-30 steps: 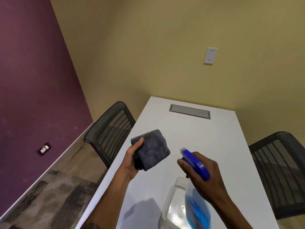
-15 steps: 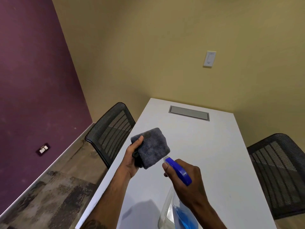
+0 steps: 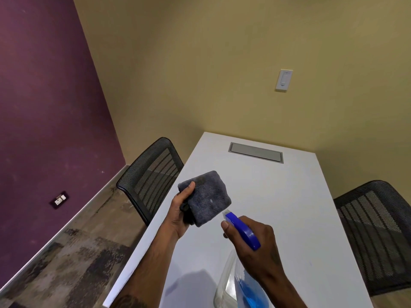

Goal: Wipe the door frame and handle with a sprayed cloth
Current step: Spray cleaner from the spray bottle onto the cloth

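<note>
My left hand (image 3: pixel 180 213) holds a folded dark grey cloth (image 3: pixel 208 197) above the white table, thumb on its upper left corner. Just right of it, my right hand (image 3: pixel 251 243) grips a clear spray bottle (image 3: pixel 240 285) with blue liquid and a blue trigger head (image 3: pixel 242 230). The nozzle points at the cloth's lower right edge, almost touching it. No door, door frame or handle shows in this view.
A white table (image 3: pixel 278 196) with a grey cable hatch (image 3: pixel 255 152) runs to the yellow wall. Black mesh chairs stand at its left (image 3: pixel 151 176) and right (image 3: pixel 378 230). A wall switch (image 3: pixel 284 80) sits above. A purple wall with an outlet (image 3: pixel 59 200) lies left.
My right hand has brought the spray bottle left and up, from apart to nozzle right by the cloth. The cloth in my left hand has stayed about where it was.
</note>
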A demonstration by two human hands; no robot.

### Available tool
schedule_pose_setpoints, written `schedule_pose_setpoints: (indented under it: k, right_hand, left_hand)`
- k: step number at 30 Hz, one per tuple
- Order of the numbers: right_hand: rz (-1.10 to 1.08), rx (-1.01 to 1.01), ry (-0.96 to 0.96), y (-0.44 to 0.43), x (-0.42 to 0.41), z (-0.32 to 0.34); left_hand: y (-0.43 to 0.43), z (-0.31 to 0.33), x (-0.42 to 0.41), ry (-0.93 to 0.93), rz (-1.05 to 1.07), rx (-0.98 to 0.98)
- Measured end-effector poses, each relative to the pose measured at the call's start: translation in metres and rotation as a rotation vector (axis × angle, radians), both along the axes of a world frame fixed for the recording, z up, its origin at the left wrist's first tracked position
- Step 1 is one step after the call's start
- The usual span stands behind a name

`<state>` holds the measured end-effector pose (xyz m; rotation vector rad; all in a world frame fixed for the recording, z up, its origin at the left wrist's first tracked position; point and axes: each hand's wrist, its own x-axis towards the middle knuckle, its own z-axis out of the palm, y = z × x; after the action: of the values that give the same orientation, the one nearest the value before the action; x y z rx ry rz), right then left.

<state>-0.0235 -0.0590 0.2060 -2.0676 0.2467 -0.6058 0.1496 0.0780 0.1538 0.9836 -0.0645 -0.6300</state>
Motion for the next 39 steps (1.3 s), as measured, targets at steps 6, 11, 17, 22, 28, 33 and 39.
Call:
schedule_pose_setpoints:
  k: [6,11,17,22,28,33,39]
  right_hand:
    - [-0.001,0.011,0.004,0.004,-0.005,0.000]
    - [-0.043,0.017,0.023,0.004,-0.008,0.005]
    - [-0.057,0.024,0.019,0.003,-0.012,0.003]
    - [-0.005,0.071,0.025,-0.007,-0.018,0.002]
    - [0.097,0.420,0.155,-0.035,-0.032,-0.005]
    - [0.095,0.598,0.137,-0.080,-0.036,-0.033]
    - [0.054,0.688,0.071,-0.119,-0.011,-0.075]
  left_hand:
    - [0.001,0.003,-0.001,0.001,0.007,-0.015]
    - [0.002,0.006,-0.003,0.018,0.020,-0.025]
    - [0.005,0.007,-0.007,0.033,0.026,-0.027]
    - [0.004,0.007,-0.010,0.036,0.025,0.002]
    - [0.006,-0.002,-0.016,0.049,0.021,0.019]
    - [0.009,-0.017,-0.021,0.075,0.010,0.035]
    - [0.012,-0.034,-0.024,0.093,0.000,0.044]
